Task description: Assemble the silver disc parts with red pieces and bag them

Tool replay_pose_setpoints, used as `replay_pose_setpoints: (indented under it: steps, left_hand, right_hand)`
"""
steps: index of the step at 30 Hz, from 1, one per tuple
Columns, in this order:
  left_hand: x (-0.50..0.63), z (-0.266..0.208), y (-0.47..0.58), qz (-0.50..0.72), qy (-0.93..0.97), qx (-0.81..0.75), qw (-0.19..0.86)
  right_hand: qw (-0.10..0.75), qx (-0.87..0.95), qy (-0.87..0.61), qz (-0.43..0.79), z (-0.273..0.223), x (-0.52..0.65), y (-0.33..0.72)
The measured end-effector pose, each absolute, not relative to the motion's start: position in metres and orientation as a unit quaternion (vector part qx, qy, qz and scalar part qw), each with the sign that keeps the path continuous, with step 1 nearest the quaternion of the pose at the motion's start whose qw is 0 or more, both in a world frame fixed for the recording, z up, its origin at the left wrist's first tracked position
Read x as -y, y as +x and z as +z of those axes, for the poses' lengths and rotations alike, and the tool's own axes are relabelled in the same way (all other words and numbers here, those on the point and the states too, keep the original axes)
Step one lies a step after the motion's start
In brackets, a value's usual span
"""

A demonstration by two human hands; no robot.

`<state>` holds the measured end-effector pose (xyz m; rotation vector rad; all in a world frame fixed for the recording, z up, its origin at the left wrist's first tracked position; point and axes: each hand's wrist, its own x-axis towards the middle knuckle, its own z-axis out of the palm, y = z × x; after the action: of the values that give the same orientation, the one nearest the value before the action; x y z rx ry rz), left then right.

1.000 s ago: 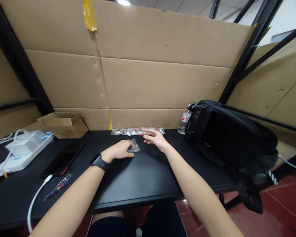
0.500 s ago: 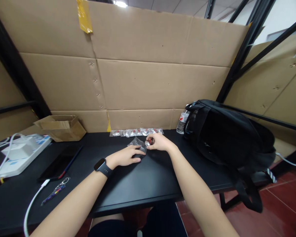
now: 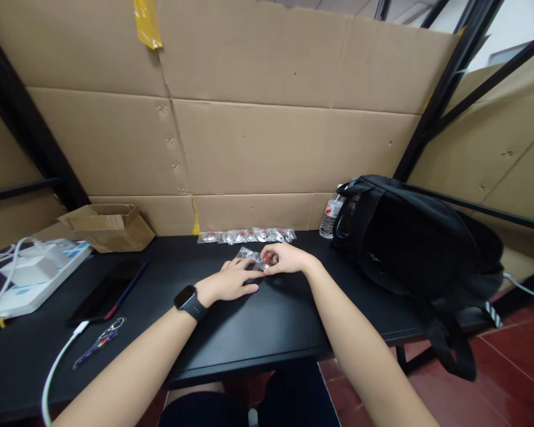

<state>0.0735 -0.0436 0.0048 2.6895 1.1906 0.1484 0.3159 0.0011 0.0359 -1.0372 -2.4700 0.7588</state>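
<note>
Near the middle of the black table a small clear plastic bag (image 3: pixel 248 253) lies crumpled. My left hand (image 3: pixel 232 281) rests flat over its near edge, fingers stretched out and thumb apart. Between the closed fingertips of my right hand (image 3: pixel 289 258) is a small shiny round item with red on it (image 3: pixel 269 260), at the right end of the bag. Whether it is inside the bag's mouth or just against it, I cannot tell. Behind both hands, several clear packets (image 3: pixel 240 236) with similar silvery and red items lie in a row along the cardboard wall.
At right a black backpack (image 3: pixel 418 249) sits on the table, with a water bottle (image 3: pixel 330 218) beside it. To the left are an open cardboard box (image 3: pixel 115 234), a white power strip (image 3: pixel 40 290), a dark tablet (image 3: pixel 102 290) on a cable and a keychain (image 3: pixel 98 344).
My right hand has brought the round item slightly down to the bag. My left hand has shifted a little right, and its fingers now meet the right fingertips.
</note>
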Motion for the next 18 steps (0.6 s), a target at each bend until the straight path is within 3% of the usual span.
replay_pose_setpoints:
  steps: [12,18]
  left_hand:
    - [0.043,0.006,0.071,0.034,0.908,-0.403,0.113]
    - [0.042,0.006,0.071,0.031,0.908,-0.402,0.116]
  right_hand:
    - [0.128,0.875,-0.433,0.175,0.028,-0.009,0.316]
    - [0.198,0.874,-0.398,0.194,0.022,-0.012,0.307]
